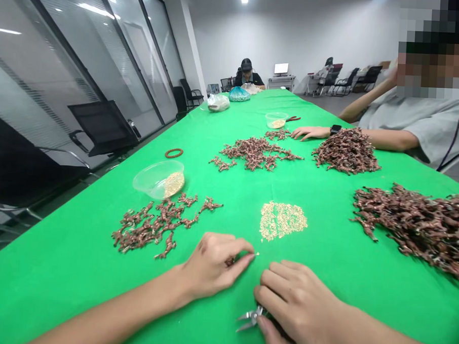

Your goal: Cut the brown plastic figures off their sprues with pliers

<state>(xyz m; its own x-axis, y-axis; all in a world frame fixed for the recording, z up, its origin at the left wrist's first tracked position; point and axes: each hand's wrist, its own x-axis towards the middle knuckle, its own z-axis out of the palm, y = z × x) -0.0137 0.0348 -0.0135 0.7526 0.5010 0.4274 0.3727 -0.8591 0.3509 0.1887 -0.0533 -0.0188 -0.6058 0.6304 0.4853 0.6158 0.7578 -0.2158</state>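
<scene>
A person's left hand (pixel 212 266) is pinching its fingertips together low in the frame, apparently gripping a small copper-coloured cast sprig (pixel 230 262), though the fingers hide most of it. The right hand (pixel 299 308) is curling closed around steel pliers (pixel 251 318), their nose poking out at lower centre. A lone gold-coloured grain (pixel 257 253) is sitting just beyond the left fingertips, below a loose patch of gold-coloured grains (pixel 282 221) on the table's (pixel 68 281) smooth green cloth. Spiky, branching sprigs are lying in a scattered heap (pixel 154 224) left of centre, and a dense mound (pixel 413 228) is crowding the right edge. A clear plastic bowl (pixel 158 179) holding more grains is sitting nearby. The risk appears to be scattering: a slip of the pliers or a brushing wrist could send the tiny, unconfined grains rolling, and the sprigs' jagged arms could snag and drag neighbours. Across the table, a co-worker's hand (pixel 311 132) is resting beside another mound (pixel 346 151).
</scene>
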